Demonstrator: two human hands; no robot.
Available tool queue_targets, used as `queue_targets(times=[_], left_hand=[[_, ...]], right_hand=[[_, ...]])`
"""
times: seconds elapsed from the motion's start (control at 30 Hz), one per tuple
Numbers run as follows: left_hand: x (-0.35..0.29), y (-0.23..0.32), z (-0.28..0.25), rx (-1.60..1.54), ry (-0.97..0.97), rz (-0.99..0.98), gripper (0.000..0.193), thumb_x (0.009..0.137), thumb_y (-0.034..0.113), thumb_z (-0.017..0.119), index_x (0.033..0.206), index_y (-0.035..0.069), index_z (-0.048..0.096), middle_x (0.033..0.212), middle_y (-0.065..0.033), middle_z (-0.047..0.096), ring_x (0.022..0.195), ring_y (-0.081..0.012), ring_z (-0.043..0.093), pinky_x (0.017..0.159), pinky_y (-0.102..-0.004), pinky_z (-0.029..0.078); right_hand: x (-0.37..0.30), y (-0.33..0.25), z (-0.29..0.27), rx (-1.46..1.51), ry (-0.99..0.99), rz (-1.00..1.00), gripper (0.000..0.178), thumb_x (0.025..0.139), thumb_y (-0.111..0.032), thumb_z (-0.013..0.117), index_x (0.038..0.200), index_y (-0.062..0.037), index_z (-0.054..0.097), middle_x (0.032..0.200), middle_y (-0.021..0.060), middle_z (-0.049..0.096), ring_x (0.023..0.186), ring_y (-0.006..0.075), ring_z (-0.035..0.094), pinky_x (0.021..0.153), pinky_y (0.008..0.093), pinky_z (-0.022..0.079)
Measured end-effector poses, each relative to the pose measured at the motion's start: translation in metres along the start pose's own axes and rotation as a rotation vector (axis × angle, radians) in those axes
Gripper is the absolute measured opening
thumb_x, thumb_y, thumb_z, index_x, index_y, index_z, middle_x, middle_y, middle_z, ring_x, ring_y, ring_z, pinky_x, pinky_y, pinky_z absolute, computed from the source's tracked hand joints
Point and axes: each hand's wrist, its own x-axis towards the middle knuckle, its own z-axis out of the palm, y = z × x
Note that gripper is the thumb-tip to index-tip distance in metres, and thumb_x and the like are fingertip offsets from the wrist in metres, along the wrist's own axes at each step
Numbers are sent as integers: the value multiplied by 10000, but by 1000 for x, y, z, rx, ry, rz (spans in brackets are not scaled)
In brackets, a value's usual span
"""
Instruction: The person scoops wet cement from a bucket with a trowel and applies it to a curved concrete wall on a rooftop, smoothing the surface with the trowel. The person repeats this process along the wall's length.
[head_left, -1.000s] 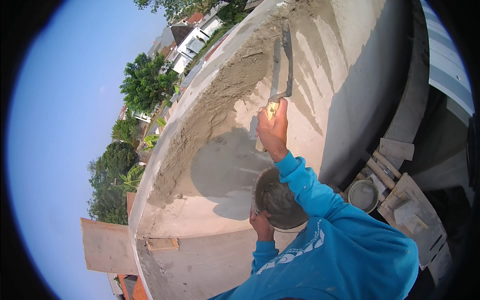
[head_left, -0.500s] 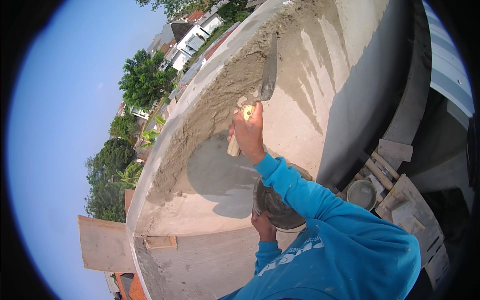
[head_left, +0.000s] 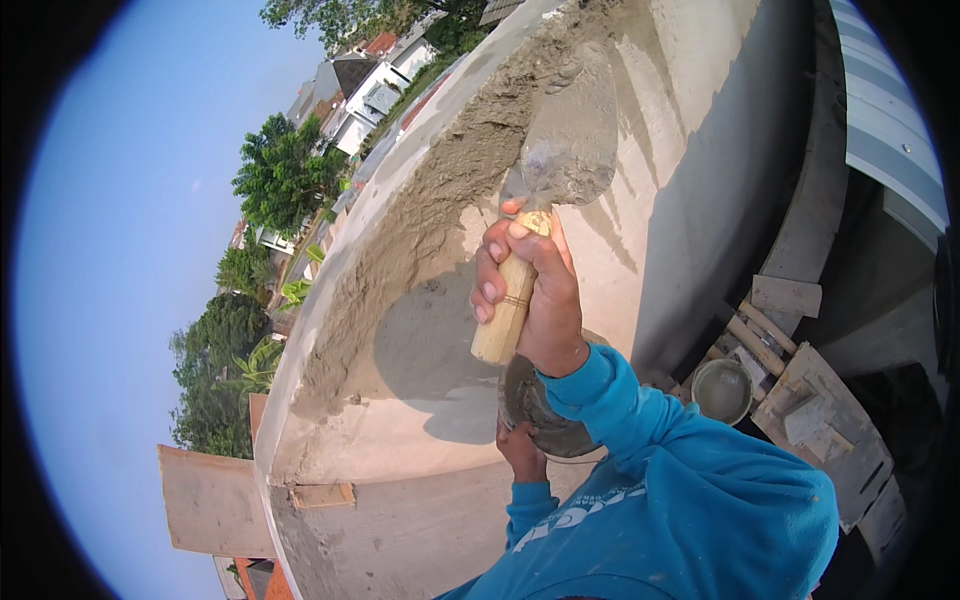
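My right hand (head_left: 540, 290) is closed round the wooden handle of a trowel (head_left: 502, 315). Grey wet mortar lies on the trowel's broad blade, which is raised near the wall's top edge. With fingers at its rim, my left hand (head_left: 521, 452) holds a dark bucket (head_left: 570, 437) of mortar, partly hidden by my right forearm. Beyond the trowel runs a curved concrete wall (head_left: 420, 410), bearing a rough band of fresh mortar (head_left: 420, 235) along its upper part. Wet streaks mark the paler surface on the right.
A small round container (head_left: 722, 390) stands among wooden poles and boards (head_left: 815, 425) at the right. A flat board (head_left: 215, 500) juts out beyond the wall at lower left. Corrugated metal roofing (head_left: 885, 110) borders the upper right. Trees and houses lie beyond the wall.
My right hand has come nearer and a little right with the trowel. Its blade has turned from edge-on to face me, showing mortar on it. My left hand still holds the bucket.
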Motion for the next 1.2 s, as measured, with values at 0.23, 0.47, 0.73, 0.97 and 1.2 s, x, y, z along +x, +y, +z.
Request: queue_targets(times=[0.23, 0.47, 0.73, 0.97, 1.2], left_hand=[[7, -11, -7, 129, -15, 26, 642, 697, -129, 434, 1309, -2, 578, 1141, -91, 659, 968, -209, 629, 775, -287, 514], [0, -9, -7, 77, 18, -27, 675, 651, -134, 456, 1303, -23, 589, 1137, -82, 663, 1006, -205, 622, 831, -268, 491], [-10, -13, -6, 44, 47, -29, 657, 665, -147, 448, 1298, -43, 588, 1158, -89, 663, 1022, -205, 625, 824, -276, 499], [-4, -14, -11, 2, 48, -51, 685, 689, -154, 458, 1357, -35, 553, 1215, -112, 649, 1073, -230, 630, 835, -296, 516], [-5, -4, -5, -29, 6, 10, 696, 675, -159, 446, 1350, -33, 556, 1214, -113, 653, 1075, -232, 632, 853, -282, 511]], right_hand=[[63, -7, -70, -726, 229, -308, 303, 959, -34, 509, 1206, -16, 335, 849, 88, 524, 536, 125, 547, 449, 300, 509], [77, 16, -97, -790, 141, -177, 251, 956, -47, 527, 1134, -41, 350, 802, 74, 523, 494, 111, 522, 411, 292, 484], [59, 71, -81, -764, 91, -71, 265, 969, -65, 538, 1163, -50, 358, 823, 61, 514, 505, 110, 524, 422, 287, 483], [-1, 74, -25, -33, -13, 270, 260, 971, -128, 536, 1176, -80, 383, 866, 60, 490, 554, 129, 524, 438, 309, 490], [7, -11, 1, -227, -5, -186, 329, 971, -108, 534, 1239, -47, 352, 878, 79, 503, 582, 147, 538, 482, 332, 508]])
